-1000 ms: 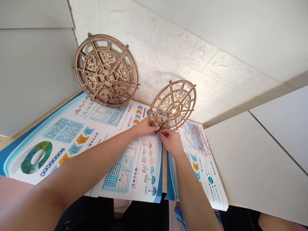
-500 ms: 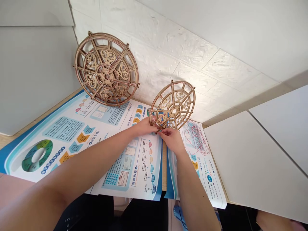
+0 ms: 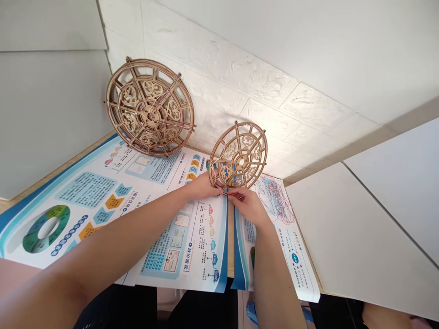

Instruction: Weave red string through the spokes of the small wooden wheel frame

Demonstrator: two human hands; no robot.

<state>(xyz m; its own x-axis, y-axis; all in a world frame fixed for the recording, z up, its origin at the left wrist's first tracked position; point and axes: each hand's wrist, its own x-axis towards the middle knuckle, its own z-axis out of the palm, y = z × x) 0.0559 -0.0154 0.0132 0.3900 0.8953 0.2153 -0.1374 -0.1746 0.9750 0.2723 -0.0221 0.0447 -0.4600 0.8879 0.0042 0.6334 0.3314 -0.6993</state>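
Observation:
A round wooden lattice wheel (image 3: 241, 161) with scroll cut-outs and a thin wire along it stands tilted over the printed posters. My left hand (image 3: 203, 185) grips its lower left rim, fingers partly behind the wood. Close by on the right, my right hand (image 3: 245, 201) is closed in a pinch at the wheel's bottom edge, on what looks like the thin wire; the exact spot is too small to make out. Further left, a larger stack of similar wooden wheels (image 3: 150, 116) with copper-coloured wire leans against the white wall.
Printed posters (image 3: 137, 201) cover the wooden tabletop. A loose tangle of red wire (image 3: 276, 196) lies on the right poster. White panels (image 3: 343, 219) rise at the right, and a grey-white panel (image 3: 51, 114) stands at the left. Part of a person shows at the bottom right.
The small wheel's top has shifted left and lower in the view, and the wheel is more upright. My right hand has moved slightly down and right. The camera view has shifted a little.

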